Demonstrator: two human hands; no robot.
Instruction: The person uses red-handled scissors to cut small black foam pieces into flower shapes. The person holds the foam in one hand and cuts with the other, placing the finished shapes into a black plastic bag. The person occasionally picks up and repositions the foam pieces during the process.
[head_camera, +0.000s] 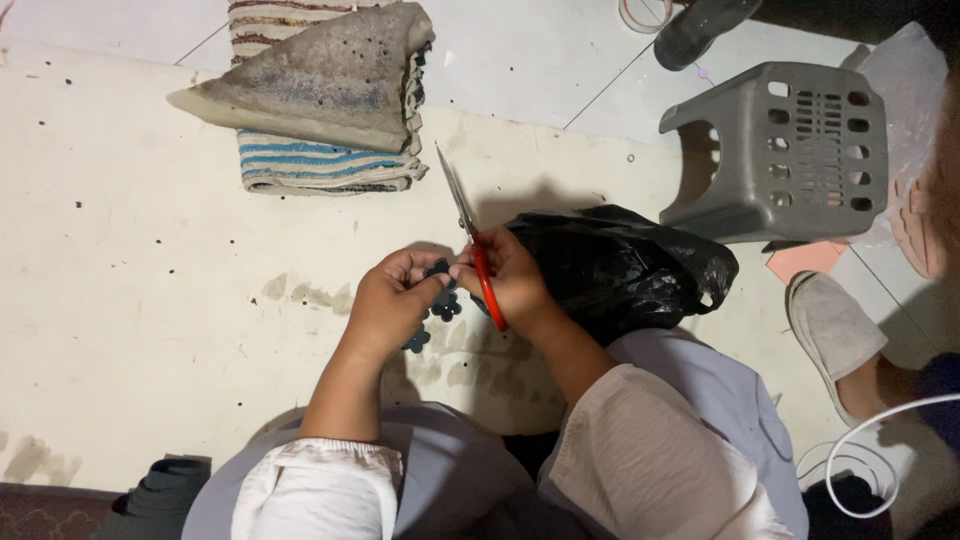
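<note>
Illumination is moderate and even, with a warm cast over the cream floor covering (150, 300). Shadows are soft: one falls beyond the crumpled black plastic bag (620, 265), toward the top of the frame, another under the grey perforated plastic stool (780, 150). Bag folds show faint glare. The bottom edge and right corners darken markedly. Focus holds at centre; the right edge is soft, with slight bending of lines there.

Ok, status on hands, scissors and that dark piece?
Right hand grips red scissors, blades pointing away. Left hand pinches dark lobed piece. Black bag close behind right hand.
</note>
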